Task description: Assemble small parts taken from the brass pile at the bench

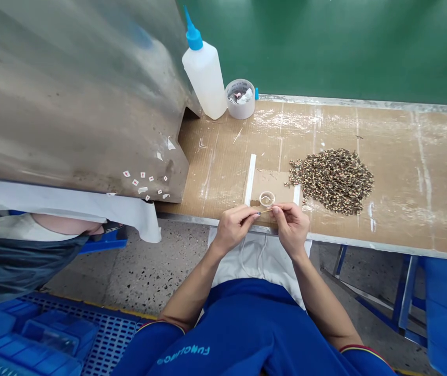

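Note:
Just over the front edge of the bench, my left hand (234, 228) pinches a tiny dark bluish piece (259, 213) between thumb and fingertips; its exact kind is too small to make out. My right hand (293, 225) is closed on a thin pale wooden stick (267, 210), like a toothpick, whose tip meets the piece. Right behind my fingers stands a small round clear cup (266, 198) with something whitish inside. It rests on a cardboard patch (270, 180) between two white strips. To the right lies a heap of small brown and gold parts (333, 180).
A white squeeze bottle (206, 78) with a blue nozzle stands beside a round tub (241, 107) of scraps at the back left. A metal housing (90, 104) walls off the left. Behind the cardboard-covered bench (403, 172) runs a green belt (333, 47). Another person's arm (62, 223) shows at left.

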{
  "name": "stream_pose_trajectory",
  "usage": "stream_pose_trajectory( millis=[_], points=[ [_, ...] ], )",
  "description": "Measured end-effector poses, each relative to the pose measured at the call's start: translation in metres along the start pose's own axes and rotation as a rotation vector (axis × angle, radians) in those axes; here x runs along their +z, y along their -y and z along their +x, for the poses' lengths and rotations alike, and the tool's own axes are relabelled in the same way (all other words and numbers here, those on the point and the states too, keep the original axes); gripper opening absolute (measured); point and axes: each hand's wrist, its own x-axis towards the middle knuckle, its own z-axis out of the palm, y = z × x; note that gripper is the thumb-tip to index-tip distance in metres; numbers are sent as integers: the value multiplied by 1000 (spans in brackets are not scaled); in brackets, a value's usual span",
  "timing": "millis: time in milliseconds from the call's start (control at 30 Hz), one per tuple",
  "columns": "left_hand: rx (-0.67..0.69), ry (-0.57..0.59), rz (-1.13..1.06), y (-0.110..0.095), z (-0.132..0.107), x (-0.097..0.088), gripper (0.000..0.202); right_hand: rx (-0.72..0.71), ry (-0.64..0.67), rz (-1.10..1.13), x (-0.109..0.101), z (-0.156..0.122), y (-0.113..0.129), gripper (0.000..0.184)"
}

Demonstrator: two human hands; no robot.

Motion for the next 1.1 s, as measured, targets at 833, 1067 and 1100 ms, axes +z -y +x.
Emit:
stream_pose_trajectory(
  millis=[833,1067,1100],
  points=[
    [129,-26,-66,3,1,-5,23,-49,75,0,-1,0,3,26],
    [85,-45,-161,4,1,-7,31,-76,86,32,-5,10,7,27],
    [74,-57,-186,5,0,-8,33,-84,44,27,-6,14,7,27]
  ],
)
